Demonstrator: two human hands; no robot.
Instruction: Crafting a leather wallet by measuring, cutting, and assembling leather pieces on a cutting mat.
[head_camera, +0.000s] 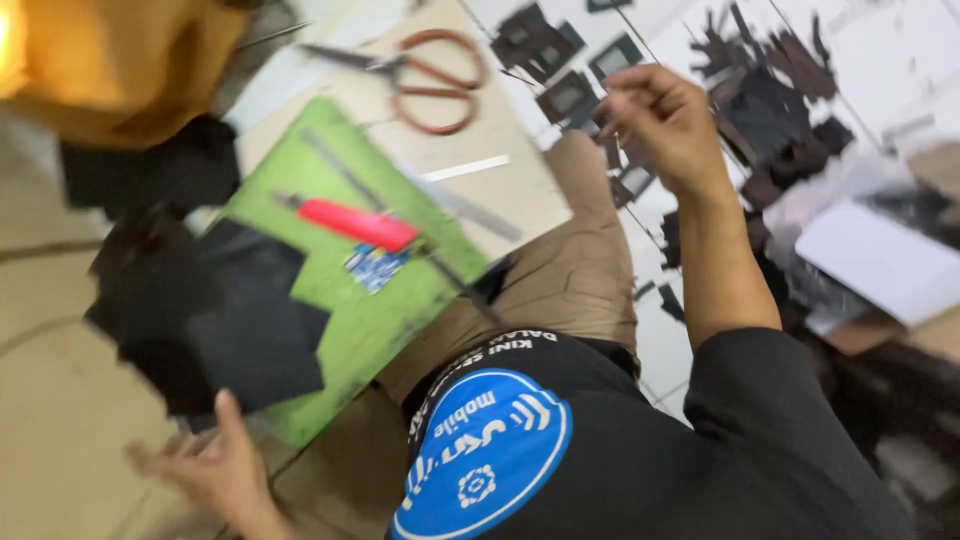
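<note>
Fingers pinched, right hand (662, 118) | left hand (210, 465) at black sheet (235, 320) edge

Head-worn camera, tilted view, looking steeply down, close over lap

Flat green cutting mat (395, 320), scuffed pale in patches; on it a red-handled utility knife (355, 222), a small blue-and-white printed card (374, 267) and black sheet pieces (225, 320). Reddish-brown-handled scissors (435, 80) lie on a tan cardboard sheet (500, 130); dark brown-black cut frames and scraps (770, 110) are scattered over the white tiled floor (900, 50). Khaki trousers (575, 270), a black shirt (640, 450) with a round blue-and-white emblem, a mustard-yellow cloth (120, 60) and a white paper sheet (885, 260).
</note>
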